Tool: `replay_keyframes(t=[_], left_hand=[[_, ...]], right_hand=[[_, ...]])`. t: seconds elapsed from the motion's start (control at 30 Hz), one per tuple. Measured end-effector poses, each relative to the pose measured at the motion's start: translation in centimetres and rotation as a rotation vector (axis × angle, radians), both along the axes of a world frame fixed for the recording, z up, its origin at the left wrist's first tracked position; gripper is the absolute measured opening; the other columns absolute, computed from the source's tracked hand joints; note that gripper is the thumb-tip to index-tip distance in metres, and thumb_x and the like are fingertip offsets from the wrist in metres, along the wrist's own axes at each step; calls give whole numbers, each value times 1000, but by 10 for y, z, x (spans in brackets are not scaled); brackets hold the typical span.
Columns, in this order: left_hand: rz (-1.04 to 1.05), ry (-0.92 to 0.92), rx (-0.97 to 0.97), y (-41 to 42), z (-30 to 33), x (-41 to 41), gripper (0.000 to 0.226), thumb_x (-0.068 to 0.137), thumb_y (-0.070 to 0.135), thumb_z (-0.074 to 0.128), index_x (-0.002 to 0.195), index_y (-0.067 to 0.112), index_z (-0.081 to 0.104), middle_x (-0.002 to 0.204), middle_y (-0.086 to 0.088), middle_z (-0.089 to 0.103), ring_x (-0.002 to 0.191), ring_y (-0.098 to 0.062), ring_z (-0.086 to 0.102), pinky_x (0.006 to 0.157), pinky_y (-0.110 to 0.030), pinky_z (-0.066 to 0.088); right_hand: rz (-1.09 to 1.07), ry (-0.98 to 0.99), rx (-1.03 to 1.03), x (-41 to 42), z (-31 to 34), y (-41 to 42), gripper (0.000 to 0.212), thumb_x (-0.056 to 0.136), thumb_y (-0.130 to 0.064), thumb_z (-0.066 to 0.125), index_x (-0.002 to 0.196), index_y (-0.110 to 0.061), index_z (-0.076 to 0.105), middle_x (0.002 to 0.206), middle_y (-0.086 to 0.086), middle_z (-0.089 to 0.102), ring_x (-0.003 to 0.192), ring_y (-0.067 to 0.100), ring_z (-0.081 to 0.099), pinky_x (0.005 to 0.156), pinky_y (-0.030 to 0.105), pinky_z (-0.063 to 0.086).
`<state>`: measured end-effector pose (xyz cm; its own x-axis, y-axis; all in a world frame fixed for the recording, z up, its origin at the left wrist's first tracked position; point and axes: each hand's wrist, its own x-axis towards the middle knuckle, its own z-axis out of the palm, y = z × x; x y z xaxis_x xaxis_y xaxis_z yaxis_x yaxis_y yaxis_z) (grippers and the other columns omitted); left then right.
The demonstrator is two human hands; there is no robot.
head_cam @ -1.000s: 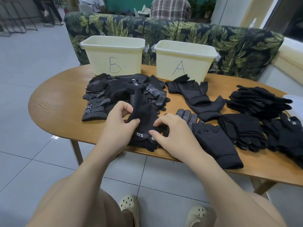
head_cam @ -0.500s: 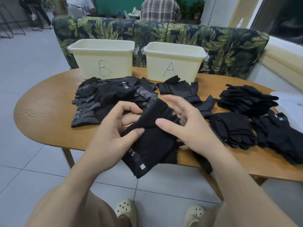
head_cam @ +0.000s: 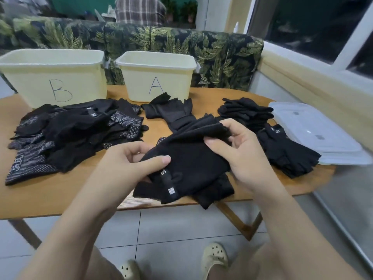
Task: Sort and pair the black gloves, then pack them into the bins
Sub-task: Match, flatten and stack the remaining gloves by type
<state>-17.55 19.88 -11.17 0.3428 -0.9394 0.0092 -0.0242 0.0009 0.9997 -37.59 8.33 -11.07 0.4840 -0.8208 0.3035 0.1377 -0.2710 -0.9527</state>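
Basically both hands held one black glove (head_cam: 189, 164) above the near edge of the bench (head_cam: 50, 193). Left hand (head_cam: 123, 168) pinched the glove's cuff side, thumb on top, fingers curled under. Right hand (head_cam: 244, 156) pinched the finger end, thumb pressed on the fabric. A second dark glove (head_cam: 216, 190) hung beneath it. Pile of dotted gloves (head_cam: 66, 136) lay at left in front of bin B (head_cam: 54, 77). Bin A (head_cam: 157, 77) stood just beside bin B, with a flat glove (head_cam: 171, 112) in front of it. More glove stacks (head_cam: 282, 146) lay at right, next to clear plastic lids (head_cam: 323, 134).
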Motion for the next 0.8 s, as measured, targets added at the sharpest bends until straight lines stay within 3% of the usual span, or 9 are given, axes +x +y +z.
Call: replay_keyframes(t=[0.1,0.2,0.33,0.43,0.57,0.7,0.8], left_hand=[[-17,201,6,-22,2,-20,29,72,24,77,93,5,78,93,-16,77,77,-24,72,68,-30,57],[-113,285,67,-37,0,-42,24,77,20,77,92,1,74,88,-11,77,71,-20,72,58,-22,55],[-165,34,78,-47,-4,-57,65,73,39,84,96,-15,56,77,-20,67,62,-25,56,57,-32,48],[-114,-168,10,-60,10,-79,36,94,22,71,105,-9,55,79,-23,70,64,-23,68,59,-39,53],[-133,-306,-12,-113,42,-120,20,99,25,64,97,5,58,72,-4,69,54,-21,68,42,-25,44],[-158,-605,-36,-188,46,-155,23,94,40,70,91,18,67,77,1,69,56,-11,59,52,-24,43],[-185,-636,-24,-221,32,-171,22,90,41,76,86,21,69,71,2,68,48,-8,52,52,-24,42]], right_hand=[[-103,-77,44,-12,1,0,12,95,-7,70,101,-17,72,108,14,75,108,36,70,98,57,55],[-191,-132,57,-28,4,-4,12,94,-12,70,101,-21,73,110,12,75,110,36,69,101,59,53],[-296,-181,79,-62,-10,-19,12,92,-18,72,102,-25,74,112,10,75,111,33,69,102,58,52],[-258,-161,127,-92,-21,-25,20,98,-8,67,116,-14,71,117,10,75,115,27,69,101,49,56],[-266,-204,239,-138,-14,-41,30,98,-7,62,128,-12,66,118,6,76,109,23,73,77,30,59],[-456,-190,390,-168,-30,-64,27,95,-10,70,122,-12,69,111,11,77,97,27,76,65,33,60],[-557,-161,410,-178,-44,-71,22,92,-6,73,114,-10,71,104,11,78,93,29,76,63,37,61]])
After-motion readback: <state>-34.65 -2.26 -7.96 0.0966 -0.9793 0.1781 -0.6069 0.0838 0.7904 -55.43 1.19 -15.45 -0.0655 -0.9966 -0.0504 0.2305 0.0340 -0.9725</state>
